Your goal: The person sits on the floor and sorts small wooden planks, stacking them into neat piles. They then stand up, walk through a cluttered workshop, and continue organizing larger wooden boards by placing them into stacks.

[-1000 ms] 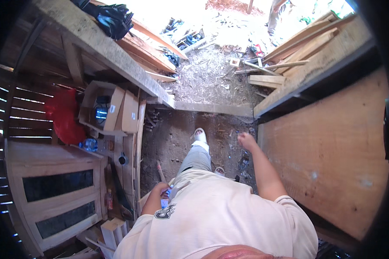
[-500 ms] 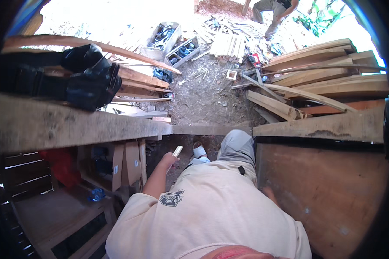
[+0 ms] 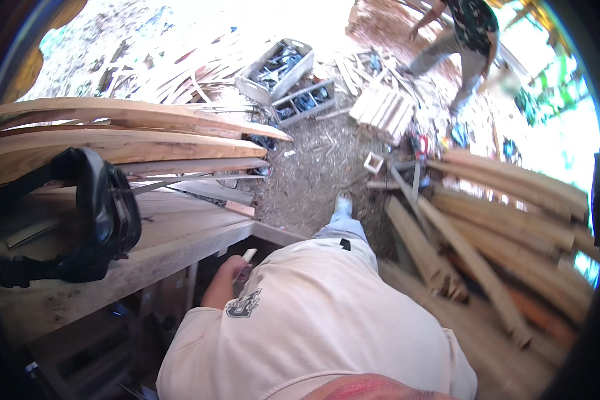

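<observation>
My left hand (image 3: 233, 268) hangs beside my body, its fingers closed round a short pale wood strip (image 3: 249, 255), the tip of which sticks up past the thumb. Right beside that hand runs the edge of a wooden workbench (image 3: 180, 250). A black waist bag with a strap (image 3: 107, 213) lies on the bench, to the left of the hand. My right hand is out of sight behind my body. One of my feet (image 3: 343, 203), in a light shoe, is forward on the dirt ground.
Long boards (image 3: 140, 143) are stacked at left, and more timber (image 3: 513, 227) lies at right. Ahead are two crates of tools (image 3: 277, 70), a pile of slats (image 3: 383, 110) and a small square wooden frame (image 3: 374, 162). Another person (image 3: 457, 50) stands at the far right.
I have stepped forward past the beam gap, so the timber and crates appear closer. The wood strip stays in my left hand. More of the other person shows. My right forearm has left view.
</observation>
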